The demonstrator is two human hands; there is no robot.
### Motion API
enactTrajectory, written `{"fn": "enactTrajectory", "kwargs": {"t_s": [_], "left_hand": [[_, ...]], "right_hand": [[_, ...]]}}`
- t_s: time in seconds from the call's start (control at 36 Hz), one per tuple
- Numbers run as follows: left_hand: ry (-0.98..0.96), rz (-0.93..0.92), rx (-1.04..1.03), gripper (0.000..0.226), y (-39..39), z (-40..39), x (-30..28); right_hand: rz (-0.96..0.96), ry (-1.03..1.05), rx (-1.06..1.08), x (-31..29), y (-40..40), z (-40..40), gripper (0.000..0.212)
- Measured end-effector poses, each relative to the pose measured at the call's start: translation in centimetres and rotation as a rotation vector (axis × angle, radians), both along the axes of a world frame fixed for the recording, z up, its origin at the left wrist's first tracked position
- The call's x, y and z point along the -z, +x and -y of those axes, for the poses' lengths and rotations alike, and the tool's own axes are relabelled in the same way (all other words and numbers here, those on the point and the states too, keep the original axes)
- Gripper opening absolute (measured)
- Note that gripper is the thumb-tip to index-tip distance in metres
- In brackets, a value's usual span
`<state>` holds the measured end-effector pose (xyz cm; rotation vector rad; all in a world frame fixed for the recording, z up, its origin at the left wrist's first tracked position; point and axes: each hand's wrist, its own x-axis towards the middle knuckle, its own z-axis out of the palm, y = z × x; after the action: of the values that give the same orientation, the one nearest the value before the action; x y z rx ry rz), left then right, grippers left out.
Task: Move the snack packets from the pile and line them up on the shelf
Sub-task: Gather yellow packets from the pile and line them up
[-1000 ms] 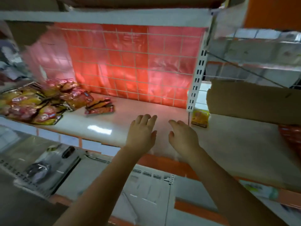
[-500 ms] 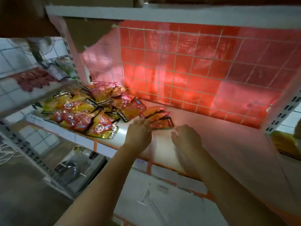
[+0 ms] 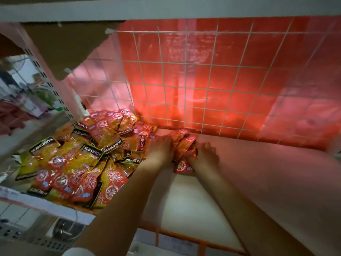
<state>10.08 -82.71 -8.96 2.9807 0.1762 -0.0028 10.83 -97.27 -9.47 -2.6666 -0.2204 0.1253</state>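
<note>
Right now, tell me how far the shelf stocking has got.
Barely started. Done: no finished line of packets shows on the shelf. In hand: the left hand and right hand are on a small cluster of packets near the wire-grid back, just right of the pile; whether either grips one I cannot tell. Left: nearly everything, since the pile is a big heap.

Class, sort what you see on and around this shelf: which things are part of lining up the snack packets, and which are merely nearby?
Part of the job:
pile of packets
small group of packets between the hands
left hand
right hand
shelf

Merely nearby:
wire grid
red backing
cardboard
</note>
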Motion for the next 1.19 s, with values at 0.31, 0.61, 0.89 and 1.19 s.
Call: {"fn": "enactTrajectory", "kwargs": {"t_s": [0.31,0.61,0.89,1.19], "left_hand": [[-0.174,-0.258,-0.013,0.105,3.0,-2.2,-1.0],[-0.697,-0.081,-0.031,0.073,-0.4,-2.4,-0.5],[-1.165,0.242,0.039,0.013,-3.8,-1.7,-2.3],[-1.454,0.195,0.141,0.015,-6.7,7.1,-2.2]], "right_hand": [[-0.022,0.406,0.110,-0.1,-1.3,-1.0,0.041],[-0.101,0.657,0.311,0.0,-3.8,-0.2,0.035],[-0.060,1.010,0.441,-2.3,-7.6,3.3,0.036],[-0.077,1.344,0.482,-3.8,-8.5,10.5,0.022]]}}
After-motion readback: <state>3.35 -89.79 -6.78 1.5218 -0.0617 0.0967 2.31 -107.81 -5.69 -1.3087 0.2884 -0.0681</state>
